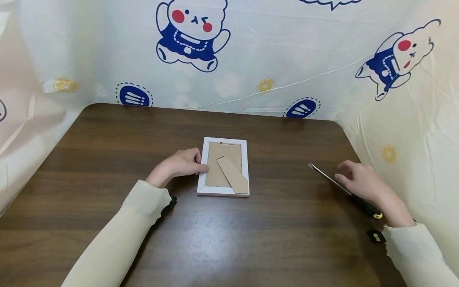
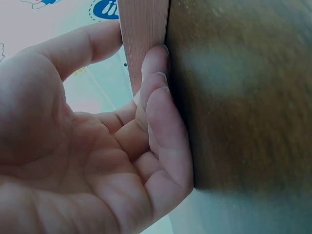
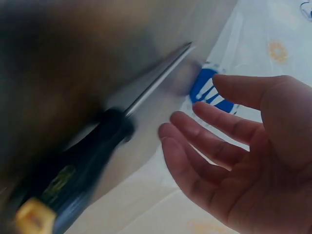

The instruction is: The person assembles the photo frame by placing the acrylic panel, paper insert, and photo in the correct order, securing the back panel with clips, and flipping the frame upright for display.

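Observation:
A white-rimmed picture frame (image 1: 203, 181) lies back side up on the table, its tan backing board (image 1: 214, 175) and angled stand flap (image 1: 233, 175) showing. At its left edge my left hand (image 1: 183, 162) grips the rim, thumb on top. In the left wrist view the fingertips (image 2: 157, 58) lie low against the side of the frame (image 2: 144, 29), by the tabletop. Over at the right lies a screwdriver (image 3: 87, 161) with a dark, yellow-ended handle and metal shaft. My right hand (image 1: 363, 182) hovers beside it, fingers loosely bent and apart from it, holding nothing.
The brown wooden table (image 1: 222, 239) carries the frame and the screwdriver. A pale curtain (image 1: 244, 48) printed with cartoon animals stands along the back edge and both sides. Its right side hangs close to my right arm.

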A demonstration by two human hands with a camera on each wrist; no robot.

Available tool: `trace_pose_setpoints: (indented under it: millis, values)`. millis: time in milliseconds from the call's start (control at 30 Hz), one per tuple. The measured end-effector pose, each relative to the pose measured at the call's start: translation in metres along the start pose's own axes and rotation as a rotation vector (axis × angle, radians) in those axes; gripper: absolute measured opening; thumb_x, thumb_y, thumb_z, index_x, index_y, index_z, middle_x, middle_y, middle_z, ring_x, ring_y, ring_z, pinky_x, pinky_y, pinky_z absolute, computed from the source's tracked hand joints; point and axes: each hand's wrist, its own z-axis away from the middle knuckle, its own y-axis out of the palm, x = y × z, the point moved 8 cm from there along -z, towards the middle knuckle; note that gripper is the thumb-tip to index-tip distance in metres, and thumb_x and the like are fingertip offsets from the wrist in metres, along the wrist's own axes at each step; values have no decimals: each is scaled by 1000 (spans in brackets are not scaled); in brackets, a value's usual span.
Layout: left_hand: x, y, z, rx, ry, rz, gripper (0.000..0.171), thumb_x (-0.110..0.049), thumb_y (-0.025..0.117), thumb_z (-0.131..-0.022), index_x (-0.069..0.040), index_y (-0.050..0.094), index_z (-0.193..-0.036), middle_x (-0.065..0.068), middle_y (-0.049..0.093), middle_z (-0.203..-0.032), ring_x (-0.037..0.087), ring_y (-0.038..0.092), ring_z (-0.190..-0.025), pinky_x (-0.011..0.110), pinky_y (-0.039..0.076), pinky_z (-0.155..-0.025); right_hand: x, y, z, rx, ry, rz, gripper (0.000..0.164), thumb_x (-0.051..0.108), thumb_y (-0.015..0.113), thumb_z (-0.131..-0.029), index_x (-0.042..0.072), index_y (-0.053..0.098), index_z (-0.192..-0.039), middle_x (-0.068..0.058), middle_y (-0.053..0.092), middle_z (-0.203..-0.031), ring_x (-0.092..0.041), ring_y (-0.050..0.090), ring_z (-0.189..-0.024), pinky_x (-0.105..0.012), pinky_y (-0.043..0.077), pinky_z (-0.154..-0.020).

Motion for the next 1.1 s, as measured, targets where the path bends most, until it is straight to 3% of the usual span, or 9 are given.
trace_pose_setpoints:
  millis: [233, 367, 533, 733, 967, 1100]
  values:
    - [0, -1, 1, -1, -3, 3, 34, -35, 73, -96, -6, 56, -99, 7, 71, -86, 21, 57, -79, 31, 42, -69, -20, 9, 20, 156, 19, 76, 36, 28, 77, -97, -3, 67, -114, -1, 68, -84, -20, 64, -76, -42, 51, -70]
    - [1, -1, 0, -4, 0, -3, 34, -35, 73, -96, -6, 56, -99, 7, 70, -86, 21, 57, -79, 31, 42, -69, -27, 14, 28, 255, 43, 94, 40, 29, 82, -91, -3, 65, -110, -5, 68, -88, -24, 64, -80, -45, 52, -72]
    - [0, -1, 0, -7, 19, 13, 33, -33, 74, -95, -6, 56, -98, 6, 70, -85, 20, 55, -77, 31, 42, -67, -34, 18, 29, 315, 74, 116, 36, 21, 82, -88, -5, 63, -104, -9, 66, -87, -29, 63, -80, -49, 52, -73]
    - [-1, -2, 1, -4, 27, 16, 34, -34, 74, -94, -6, 55, -97, 6, 70, -85, 20, 54, -75, 31, 41, -66, -35, 22, 26, 315, 57, 105, 19, 19, 77, -92, 5, 64, -92, 0, 62, -80, -20, 55, -73, -39, 46, -68]
    - [0, -1, 0, -10, 21, 10, 34, -34, 74, -94, -6, 56, -97, 7, 69, -85, 20, 54, -76, 31, 41, -66, -13, 20, 15, 215, -60, 18, 13, 20, 73, -100, 9, 66, -99, 9, 62, -79, -9, 55, -71, -36, 47, -67]
    - [-1, -1, 1, -9, 19, 4, 34, -35, 74, -94, -6, 56, -97, 7, 70, -86, 20, 55, -76, 31, 41, -67, 4, 12, 4, 153, -93, -50, 12, 19, 69, -105, 8, 65, -103, 7, 62, -75, -7, 54, -66, -32, 47, -66]
